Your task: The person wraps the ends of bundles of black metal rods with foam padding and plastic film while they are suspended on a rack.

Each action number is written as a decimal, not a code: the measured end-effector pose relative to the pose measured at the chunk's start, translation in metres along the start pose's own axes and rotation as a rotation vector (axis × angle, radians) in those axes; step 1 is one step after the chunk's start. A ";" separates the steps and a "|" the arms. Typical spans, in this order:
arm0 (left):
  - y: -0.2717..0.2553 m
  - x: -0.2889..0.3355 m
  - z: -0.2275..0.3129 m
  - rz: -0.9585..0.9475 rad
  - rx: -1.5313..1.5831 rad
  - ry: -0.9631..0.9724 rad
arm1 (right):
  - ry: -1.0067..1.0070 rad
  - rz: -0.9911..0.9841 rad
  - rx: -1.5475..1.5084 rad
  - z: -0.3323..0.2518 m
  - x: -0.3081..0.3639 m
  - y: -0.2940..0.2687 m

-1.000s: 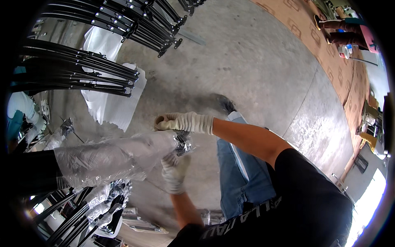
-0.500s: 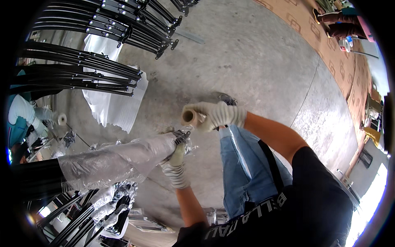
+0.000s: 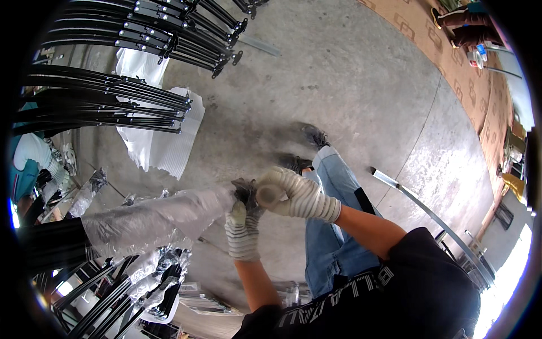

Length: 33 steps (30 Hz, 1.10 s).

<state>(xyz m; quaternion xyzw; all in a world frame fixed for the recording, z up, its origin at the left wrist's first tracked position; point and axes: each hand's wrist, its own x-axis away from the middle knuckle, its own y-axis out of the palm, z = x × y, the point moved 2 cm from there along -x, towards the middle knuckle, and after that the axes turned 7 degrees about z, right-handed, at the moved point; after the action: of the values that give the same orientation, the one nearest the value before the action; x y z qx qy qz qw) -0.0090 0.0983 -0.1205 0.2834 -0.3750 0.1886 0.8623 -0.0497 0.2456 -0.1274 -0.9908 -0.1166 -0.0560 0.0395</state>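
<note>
My right hand [image 3: 299,195], in a striped white work glove, is closed round a roll of clear stretch film [image 3: 269,196], its hollow core end facing up at me. Just left of it lies the end of a long bundle of black metal parts [image 3: 51,244], its near section covered in clear film [image 3: 158,217]. Dark metal tips [image 3: 244,190] poke out of the film. My gloved left hand [image 3: 244,229] is closed on the bundle right below these tips. The roll sits close against the tips; whether they touch I cannot tell.
Black metal frames [image 3: 147,34] hang in rows at upper left, above white foam sheeting [image 3: 189,130]. Below the bundle are several film-wrapped parts [image 3: 149,277]. A long metal strip [image 3: 440,220] stands to my right. A co-worker's sleeve [image 3: 34,155] is at far left.
My right hand has brought the roll down to the bundle's end. My left hand has turned slightly and stays there. My legs have shifted, and a metal strip now shows at right.
</note>
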 end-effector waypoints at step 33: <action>-0.023 0.060 -0.004 0.240 -1.239 0.849 | 0.687 -0.037 -0.830 0.037 0.056 0.079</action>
<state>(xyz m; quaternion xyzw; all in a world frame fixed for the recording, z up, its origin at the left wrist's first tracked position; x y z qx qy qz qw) 0.0443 0.0903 -0.0853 -0.3920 -0.0768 0.1290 0.9076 0.0270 0.1848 -0.1625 -0.8455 -0.0825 -0.4190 -0.3205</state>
